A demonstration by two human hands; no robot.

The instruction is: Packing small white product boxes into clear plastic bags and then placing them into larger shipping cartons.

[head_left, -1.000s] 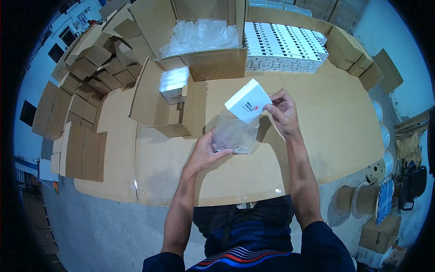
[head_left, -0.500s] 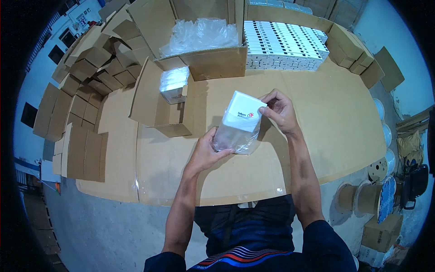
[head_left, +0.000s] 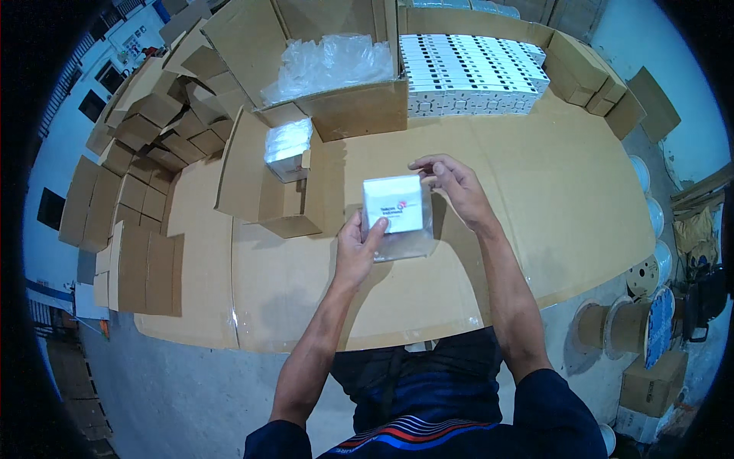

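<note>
White box sits mostly inside clear plastic bag. My left hand grips both; my right hand pinches the bag mouth, not yet closed.

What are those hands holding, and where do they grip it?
A small white box inside a clear plastic bag: left hand at its lower left, right hand at its top right.

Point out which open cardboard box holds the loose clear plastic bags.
The large open box at the table's far edge, beside the stacked white boxes; the smaller open carton nearer the left hand holds wrapped boxes instead.
</note>
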